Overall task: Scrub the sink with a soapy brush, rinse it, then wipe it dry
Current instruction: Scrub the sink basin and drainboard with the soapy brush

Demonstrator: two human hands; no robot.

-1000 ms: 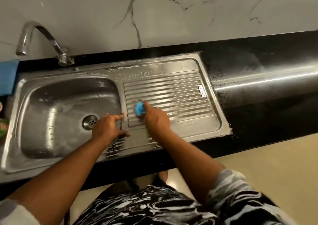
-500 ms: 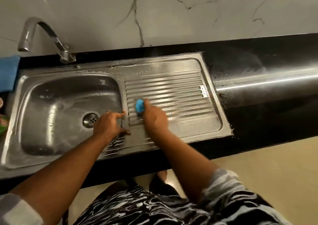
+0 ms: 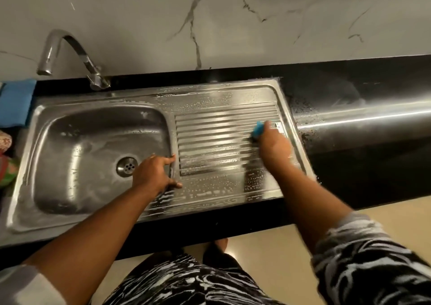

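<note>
At the far left edge a blue cloth [image 3: 15, 102] lies on the black worktop [image 3: 363, 162], just beside the steel sink [image 3: 70, 218]. Behind the basin a curved tap [image 3: 67, 53] rises from the back rim, its spout turned left. The basin is wet and streaked with soap film, and its round drain [image 3: 127, 166] sits near the right wall.

Just right of the drain, the left hand [image 3: 152, 174] rests on the ridge between the basin and the drainboard [image 3: 217, 139]. Its fingers are spread and fairly straight, the forefinger reaching along the ridge and the thumb lying on the soapy flat strip at the front; it holds nothing.

The ribs of the drainboard run left to right, and white suds [image 3: 210, 189] dot the flat steel in front of them. The brush [image 3: 258, 129] is at the right end of the ribs, well apart from the left hand. The right hand [image 3: 275, 147] is curled over it from the near side and grips it, pressing it down on the ribs. Only a blue end shows, beyond the fingers on the far left side of the hand, with a dark patch under it against the steel. That end points away from the person toward the marble wall [image 3: 233, 25]. The hand is blurred and covers the rest, so the long axis cannot be told.

Right of the sink the worktop is speckled with drops.
</note>
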